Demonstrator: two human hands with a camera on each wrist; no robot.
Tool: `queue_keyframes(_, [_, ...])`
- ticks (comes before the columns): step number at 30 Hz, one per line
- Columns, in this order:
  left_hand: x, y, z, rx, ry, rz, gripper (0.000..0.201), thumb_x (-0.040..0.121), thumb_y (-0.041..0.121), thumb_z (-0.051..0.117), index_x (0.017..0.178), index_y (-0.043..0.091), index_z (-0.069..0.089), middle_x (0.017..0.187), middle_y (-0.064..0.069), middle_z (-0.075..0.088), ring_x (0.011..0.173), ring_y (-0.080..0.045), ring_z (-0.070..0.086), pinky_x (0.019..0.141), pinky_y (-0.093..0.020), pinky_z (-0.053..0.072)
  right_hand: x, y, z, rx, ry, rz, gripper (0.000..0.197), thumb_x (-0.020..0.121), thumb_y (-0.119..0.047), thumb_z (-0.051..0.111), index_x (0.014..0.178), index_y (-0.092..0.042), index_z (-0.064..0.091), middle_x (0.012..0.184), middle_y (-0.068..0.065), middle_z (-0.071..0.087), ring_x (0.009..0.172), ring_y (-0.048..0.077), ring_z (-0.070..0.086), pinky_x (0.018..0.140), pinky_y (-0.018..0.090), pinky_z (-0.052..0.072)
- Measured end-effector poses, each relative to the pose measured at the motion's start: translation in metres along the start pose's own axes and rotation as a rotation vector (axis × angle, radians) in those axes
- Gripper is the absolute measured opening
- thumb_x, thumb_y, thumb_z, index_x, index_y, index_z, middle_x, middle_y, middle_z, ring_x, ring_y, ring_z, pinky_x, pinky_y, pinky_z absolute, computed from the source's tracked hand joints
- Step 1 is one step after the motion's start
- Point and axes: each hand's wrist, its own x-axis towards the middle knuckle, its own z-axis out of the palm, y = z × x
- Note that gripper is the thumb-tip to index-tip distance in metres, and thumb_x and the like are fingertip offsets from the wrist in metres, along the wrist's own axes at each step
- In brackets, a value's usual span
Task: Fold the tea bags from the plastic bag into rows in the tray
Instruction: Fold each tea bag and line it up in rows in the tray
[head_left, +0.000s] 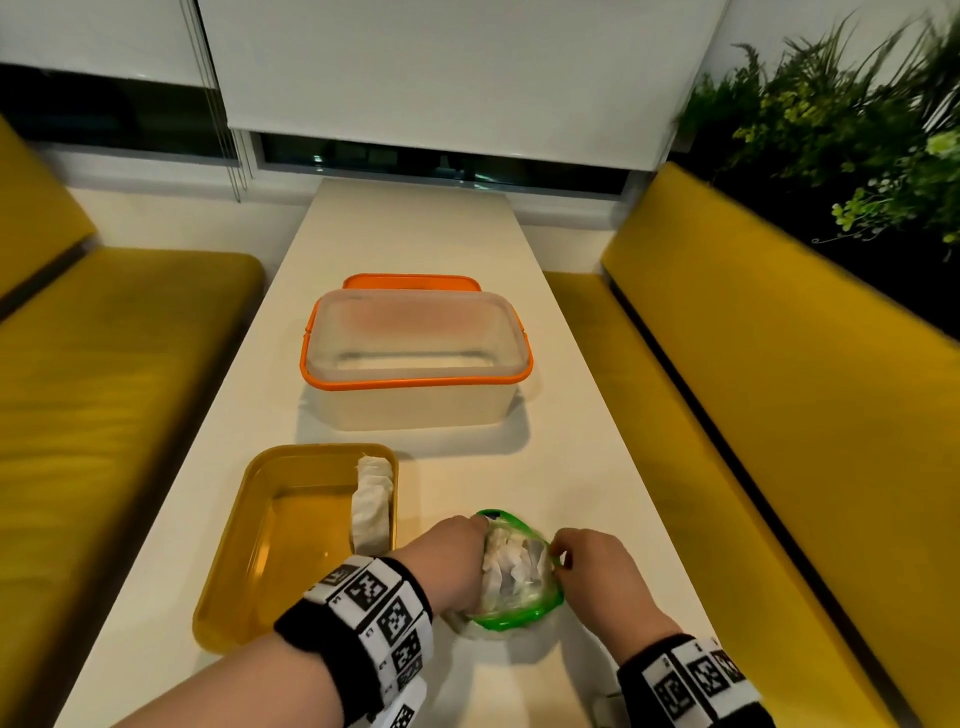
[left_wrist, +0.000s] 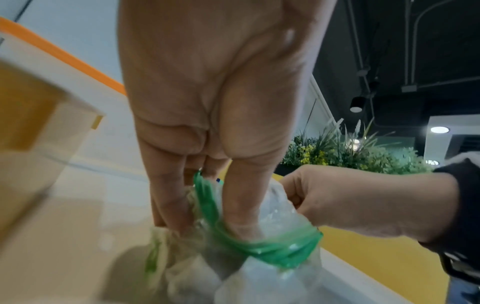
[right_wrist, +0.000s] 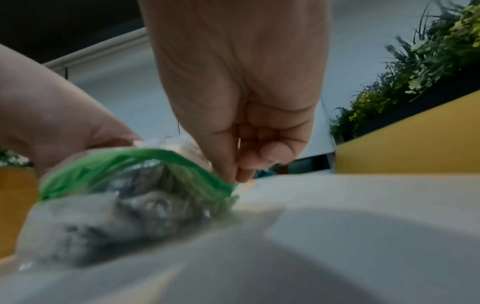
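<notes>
A clear plastic bag (head_left: 519, 577) with a green zip rim lies on the white table (head_left: 415, 234), its mouth held wide over crumpled white tea bags (head_left: 511, 564). My left hand (head_left: 460, 558) grips the bag's left side. In the left wrist view its thumb (left_wrist: 241, 207) shows through the plastic inside the rim (left_wrist: 272, 250) and its fingers (left_wrist: 168, 201) lie outside. My right hand (head_left: 558, 556) pinches the right edge of the rim (right_wrist: 145, 158) between thumb and forefinger (right_wrist: 228, 170). The yellow tray (head_left: 228, 587) to the left holds one row of folded tea bags (head_left: 371, 504) along its right wall.
Behind the tray stands a clear tub with an orange rim (head_left: 415, 382), with an orange lid (head_left: 410, 281) beyond it. Yellow benches (head_left: 779, 415) flank the narrow table on both sides. Green plants (head_left: 841, 130) fill the back right corner.
</notes>
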Motion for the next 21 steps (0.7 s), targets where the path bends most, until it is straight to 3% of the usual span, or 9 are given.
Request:
queue_keyframes(2, [0.000, -0.001, 0.003, -0.018, 0.007, 0.004, 0.062, 0.076, 0.018, 0.070, 0.130, 0.008, 0.041, 0.120, -0.012, 0.057, 0.109, -0.029, 0.057, 0.087, -0.031, 0.047, 0.000, -0.003, 0.003, -0.042, -0.024, -0.010, 0.017, 0.087, -0.013, 0.048, 0.073, -0.021, 0.054, 0.072, -0.002, 0.055, 0.075, 0.022, 0.053, 0.062, 0.025, 0.035])
queue_keyframes(4, [-0.003, -0.002, 0.004, -0.045, 0.022, 0.013, 0.062, 0.074, 0.018, 0.072, 0.129, 0.009, 0.043, 0.122, -0.012, 0.057, 0.109, -0.029, 0.057, 0.088, -0.032, 0.047, 0.001, -0.004, 0.004, -0.052, -0.049, -0.027, 0.023, 0.087, -0.012, 0.047, 0.066, -0.021, 0.044, 0.065, -0.005, 0.046, 0.075, 0.023, 0.052, 0.061, 0.026, 0.033])
queue_keyframes(7, [-0.009, -0.005, 0.005, -0.082, 0.067, 0.022, 0.064, 0.074, 0.019, 0.073, 0.130, 0.009, 0.043, 0.122, -0.012, 0.057, 0.109, -0.029, 0.056, 0.087, -0.030, 0.046, -0.003, -0.004, -0.006, 0.006, -0.008, -0.063, 0.010, 0.089, -0.018, 0.051, 0.091, -0.021, 0.060, 0.088, -0.001, 0.058, 0.085, 0.020, 0.059, 0.068, 0.025, 0.040])
queue_keyframes(10, [-0.013, -0.007, 0.004, -0.127, 0.097, 0.026, 0.061, 0.074, 0.017, 0.073, 0.127, 0.009, 0.044, 0.119, -0.013, 0.056, 0.106, -0.029, 0.056, 0.078, -0.028, 0.043, -0.013, 0.001, -0.022, 0.111, 0.045, -0.215, 0.044, 0.086, -0.019, 0.059, 0.128, -0.028, 0.052, 0.123, -0.008, 0.051, 0.107, 0.012, 0.055, 0.090, 0.020, 0.042])
queue_keyframes(13, [-0.017, -0.005, 0.000, -0.164, 0.109, 0.030, 0.058, 0.073, 0.016, 0.073, 0.124, 0.008, 0.046, 0.118, -0.013, 0.055, 0.105, -0.029, 0.056, 0.076, -0.026, 0.043, -0.015, 0.001, -0.031, -0.056, -0.024, -0.415, 0.062, 0.079, -0.016, 0.065, 0.136, -0.034, 0.046, 0.137, -0.014, 0.044, 0.123, 0.011, 0.043, 0.103, 0.021, 0.034])
queue_keyframes(16, [-0.020, -0.003, -0.003, -0.200, 0.112, 0.027, 0.066, 0.072, 0.019, 0.075, 0.130, 0.012, 0.044, 0.122, -0.012, 0.052, 0.109, -0.028, 0.055, 0.086, -0.029, 0.047, -0.009, -0.002, -0.031, -0.273, -0.026, -0.476, 0.042, 0.084, -0.024, 0.063, 0.123, -0.035, 0.056, 0.129, -0.014, 0.051, 0.115, 0.015, 0.046, 0.094, 0.029, 0.039])
queue_keyframes(21, [-0.027, -0.004, -0.003, -0.251, 0.128, 0.020, 0.075, 0.070, 0.024, 0.078, 0.135, 0.018, 0.042, 0.128, -0.007, 0.048, 0.114, -0.025, 0.051, 0.094, -0.031, 0.047, -0.012, 0.003, -0.033, -0.201, 0.044, -0.481, 0.011, 0.078, -0.024, 0.069, 0.088, -0.028, 0.066, 0.100, -0.013, 0.064, 0.092, 0.017, 0.054, 0.074, 0.031, 0.041])
